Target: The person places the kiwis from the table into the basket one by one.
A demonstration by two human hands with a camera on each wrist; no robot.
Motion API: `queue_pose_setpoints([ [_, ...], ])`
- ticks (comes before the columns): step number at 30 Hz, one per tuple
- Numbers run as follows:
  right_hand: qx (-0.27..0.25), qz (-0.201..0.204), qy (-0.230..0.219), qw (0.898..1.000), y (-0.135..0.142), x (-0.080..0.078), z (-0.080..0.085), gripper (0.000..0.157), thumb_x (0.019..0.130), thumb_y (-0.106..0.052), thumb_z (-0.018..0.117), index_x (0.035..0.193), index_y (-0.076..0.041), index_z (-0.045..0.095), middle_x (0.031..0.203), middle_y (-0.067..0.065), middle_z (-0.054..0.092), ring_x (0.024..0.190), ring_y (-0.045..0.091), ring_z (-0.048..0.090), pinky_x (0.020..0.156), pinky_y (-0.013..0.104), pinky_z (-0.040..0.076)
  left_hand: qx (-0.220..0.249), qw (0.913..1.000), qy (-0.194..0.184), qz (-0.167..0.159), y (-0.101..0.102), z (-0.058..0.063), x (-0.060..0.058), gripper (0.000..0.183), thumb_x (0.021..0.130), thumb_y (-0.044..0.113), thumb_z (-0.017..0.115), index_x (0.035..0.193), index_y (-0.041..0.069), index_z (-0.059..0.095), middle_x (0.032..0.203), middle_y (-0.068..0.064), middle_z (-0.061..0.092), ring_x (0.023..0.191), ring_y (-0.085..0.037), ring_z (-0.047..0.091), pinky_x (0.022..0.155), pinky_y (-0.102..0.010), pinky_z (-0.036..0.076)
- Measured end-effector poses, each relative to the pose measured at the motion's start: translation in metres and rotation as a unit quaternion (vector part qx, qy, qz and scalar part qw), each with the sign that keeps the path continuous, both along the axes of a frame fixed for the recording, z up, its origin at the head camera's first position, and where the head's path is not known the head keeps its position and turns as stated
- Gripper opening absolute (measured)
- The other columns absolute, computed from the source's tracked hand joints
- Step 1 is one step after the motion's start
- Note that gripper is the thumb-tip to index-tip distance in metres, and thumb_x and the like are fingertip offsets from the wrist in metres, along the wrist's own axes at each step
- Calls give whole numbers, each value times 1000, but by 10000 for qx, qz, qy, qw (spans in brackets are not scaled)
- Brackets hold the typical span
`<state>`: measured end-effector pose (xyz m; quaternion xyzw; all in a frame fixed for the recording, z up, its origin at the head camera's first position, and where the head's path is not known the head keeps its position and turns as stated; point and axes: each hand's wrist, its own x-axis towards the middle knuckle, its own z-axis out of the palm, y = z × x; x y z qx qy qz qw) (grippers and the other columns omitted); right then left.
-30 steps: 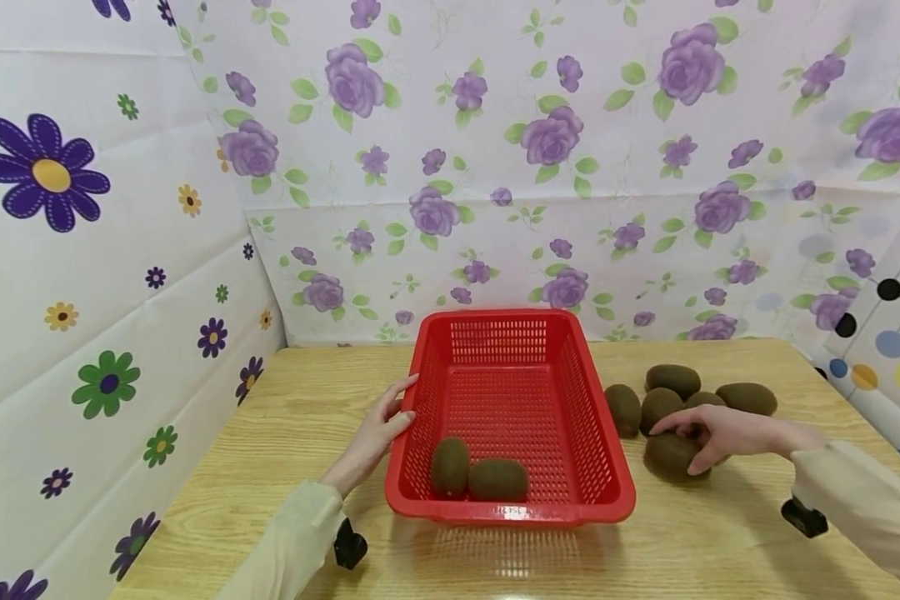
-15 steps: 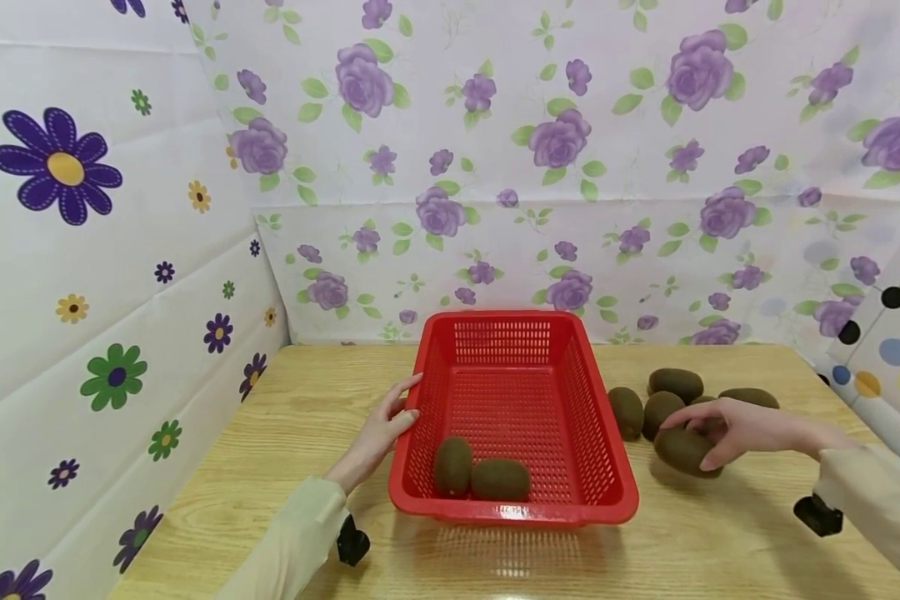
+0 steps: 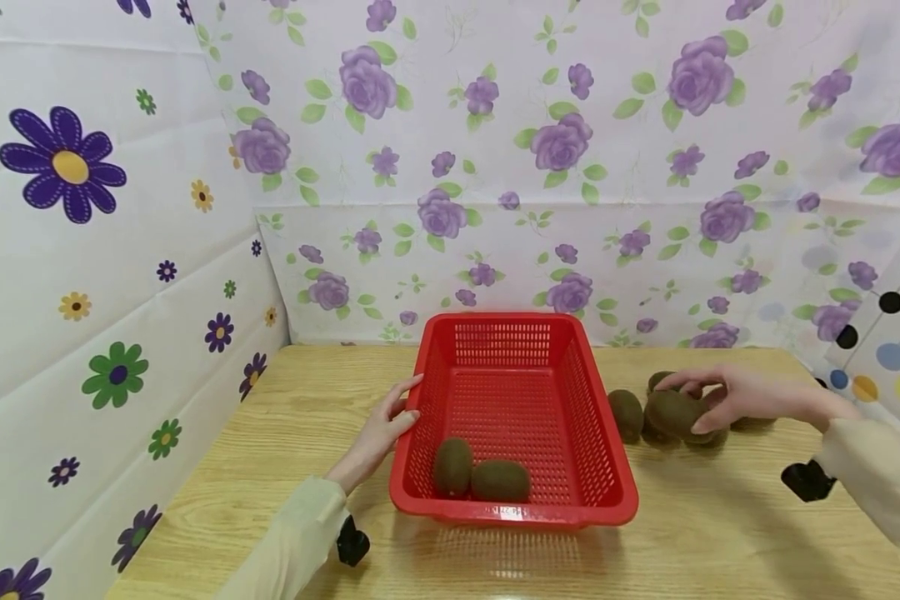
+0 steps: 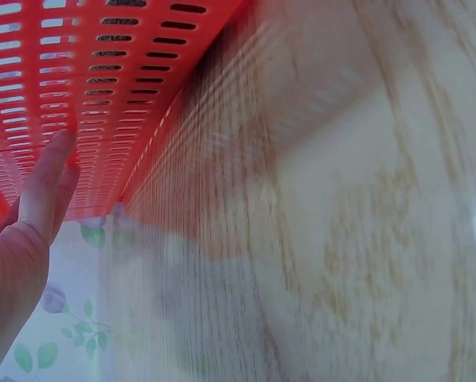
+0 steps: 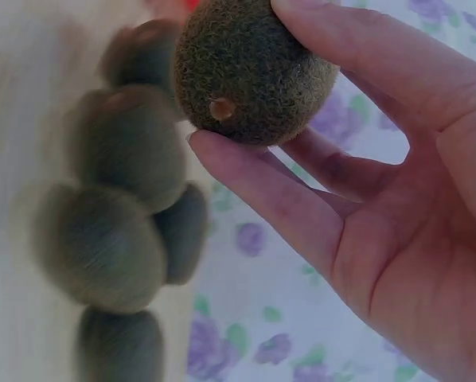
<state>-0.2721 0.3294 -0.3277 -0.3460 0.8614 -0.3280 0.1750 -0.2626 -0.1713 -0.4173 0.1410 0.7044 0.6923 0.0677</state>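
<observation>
A red plastic basket (image 3: pixel 498 425) stands on the table with two brown fuzzy kiwis, one kiwi (image 3: pixel 452 467) upright and another kiwi (image 3: pixel 501 481) lying beside it in the near left corner. My left hand (image 3: pixel 378 429) rests against the basket's left side; in the left wrist view its fingers (image 4: pixel 45 187) lie fairly straight along the slotted outer wall. Between thumb and fingers, my right hand (image 3: pixel 753 396) pinches a kiwi (image 5: pixel 254 72) above the table, right of the basket. Behind and below it are several other kiwis (image 5: pixel 103 247), partly hidden by the hand in the head view.
The wooden table (image 3: pixel 285 467) reaches back to a wall covered in purple-flowered cloth (image 3: pixel 502 167). A daisy-patterned cloth (image 3: pixel 120 275) lines the left side. One loose kiwi (image 3: pixel 626 415) sits close to the basket's right wall.
My right hand has lifted a kiwi off the table, first slightly right, then up and back over the other kiwis. The left hand and the basket have stayed in place.
</observation>
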Motion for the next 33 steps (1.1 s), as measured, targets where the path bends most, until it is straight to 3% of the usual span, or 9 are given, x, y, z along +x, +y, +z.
queue_pose_setpoints([
  [5, -170, -191, -284, 9993, -12, -5, 23, 60, 80, -17, 69, 133, -7, 44, 128, 21, 41, 112, 27, 43, 78, 34, 48, -55, 9999, 105, 13, 0, -3, -2, 52, 92, 6, 50, 140, 17, 34, 118, -25, 44, 94, -34, 54, 67, -43, 51],
  [10, -194, -170, -138, 9996, -24, -12, 36, 59, 79, -18, 70, 133, -10, 45, 125, 18, 45, 110, 35, 43, 76, 36, 49, -33, 9999, 113, -6, 0, -3, -2, 52, 92, 6, 49, 140, 17, 34, 118, -25, 44, 94, -34, 54, 67, -44, 51],
  [13, -148, -121, -38, 9998, -32, -15, 39, 58, 80, -18, 69, 132, -11, 46, 125, 15, 45, 111, 37, 40, 77, 37, 48, -30, 10000, 91, 3, 0, -2, -1, 52, 92, 6, 49, 140, 18, 34, 117, -24, 44, 94, -34, 54, 66, -44, 51],
  [21, -231, -149, -512, 9983, -65, -23, 45, 60, 79, -17, 70, 133, -13, 45, 129, 16, 42, 116, 36, 35, 79, 39, 46, -1, 9999, 141, -3, 1, -2, 0, 52, 92, 5, 49, 140, 18, 33, 118, -24, 44, 94, -36, 54, 65, -44, 51],
  [25, -153, -93, -500, 9986, -85, -28, 48, 59, 78, -19, 72, 132, -17, 48, 130, 15, 41, 118, 34, 35, 80, 37, 46, 35, 9999, 139, -46, 1, -2, -1, 53, 92, 4, 49, 141, 16, 32, 118, -25, 43, 94, -36, 54, 65, -44, 51],
  [33, -76, 522, -246, 9983, -129, -40, 42, 58, 77, -20, 73, 130, -19, 50, 125, 4, 45, 111, 25, 40, 82, 38, 44, -42, 9999, 130, -36, 0, -1, -1, 53, 92, 6, 49, 140, 18, 33, 119, -25, 43, 94, -37, 54, 65, -45, 51],
])
